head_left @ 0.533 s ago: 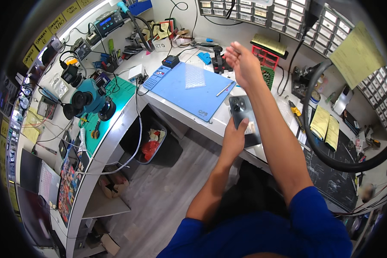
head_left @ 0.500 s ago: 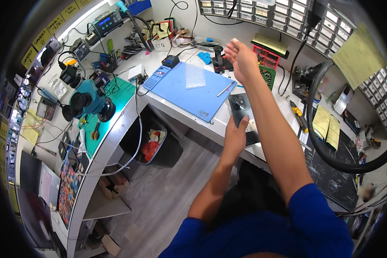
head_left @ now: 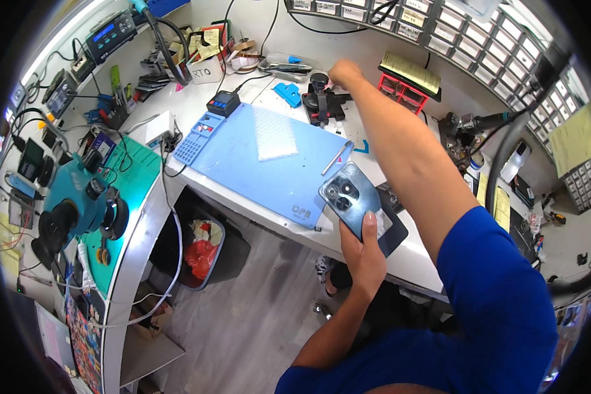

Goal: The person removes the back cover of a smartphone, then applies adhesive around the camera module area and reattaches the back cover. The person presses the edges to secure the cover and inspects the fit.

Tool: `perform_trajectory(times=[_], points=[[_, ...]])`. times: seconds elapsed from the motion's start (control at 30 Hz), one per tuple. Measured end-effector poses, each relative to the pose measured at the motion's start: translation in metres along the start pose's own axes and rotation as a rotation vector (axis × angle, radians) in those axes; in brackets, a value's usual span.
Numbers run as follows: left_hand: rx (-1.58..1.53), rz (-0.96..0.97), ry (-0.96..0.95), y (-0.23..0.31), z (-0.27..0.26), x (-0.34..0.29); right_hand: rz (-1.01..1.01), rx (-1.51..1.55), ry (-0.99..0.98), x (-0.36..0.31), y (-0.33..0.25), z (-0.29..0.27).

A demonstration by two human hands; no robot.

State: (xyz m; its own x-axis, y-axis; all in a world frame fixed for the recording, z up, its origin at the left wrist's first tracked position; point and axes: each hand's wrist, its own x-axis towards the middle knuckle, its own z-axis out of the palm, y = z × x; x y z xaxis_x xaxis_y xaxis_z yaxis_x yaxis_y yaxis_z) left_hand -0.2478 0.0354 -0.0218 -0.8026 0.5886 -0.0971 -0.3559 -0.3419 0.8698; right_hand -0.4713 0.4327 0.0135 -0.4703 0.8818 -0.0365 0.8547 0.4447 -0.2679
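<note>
One glossy blue-grey smartphone (head_left: pixel 354 196): camera side up, just off the right edge of the flat blue work mat (head_left: pixel 262 177); pinched between thumb and fingers of the left hand (head_left: pixel 365 257).

One right hand (head_left: pixel 345 73): stretched past the mat's far right corner, near a black upright holder (head_left: pixel 320 104); fingers obscured, spread or closed I cannot tell.

Step, by my reckoning: a reach across the white table (head_left: pixel 408 261), phone held. Next move seems to call for a steady left grip and clearance around the holder.
</note>
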Motion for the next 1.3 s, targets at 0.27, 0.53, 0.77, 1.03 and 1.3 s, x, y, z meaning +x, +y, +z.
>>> perform_trajectory(times=[0.27, 0.53, 0.77, 1.03, 1.3], points=[[-0.012, 0.039, -0.084, -0.002, -0.014, -0.001, 0.074, 0.234, -0.070, 0.001, -0.025, 0.020], [-0.211, 0.004, -0.107, -0.013, -0.013, -0.001, -0.121, 0.263, 0.461, -0.047, -0.015, -0.008], [-0.139, 0.183, -0.336, 0.049, -0.056, -0.005, -0.514, 0.497, 0.501, -0.252, 0.004, -0.057], [0.216, -0.341, -1.141, 0.101, -0.058, -0.089, -0.390, 1.113, -0.227, -0.536, 0.173, -0.091], [0.562, -0.340, -1.641, 0.015, 0.053, -0.188, 0.012, 1.440, -0.124, -0.658, 0.332, -0.117]])
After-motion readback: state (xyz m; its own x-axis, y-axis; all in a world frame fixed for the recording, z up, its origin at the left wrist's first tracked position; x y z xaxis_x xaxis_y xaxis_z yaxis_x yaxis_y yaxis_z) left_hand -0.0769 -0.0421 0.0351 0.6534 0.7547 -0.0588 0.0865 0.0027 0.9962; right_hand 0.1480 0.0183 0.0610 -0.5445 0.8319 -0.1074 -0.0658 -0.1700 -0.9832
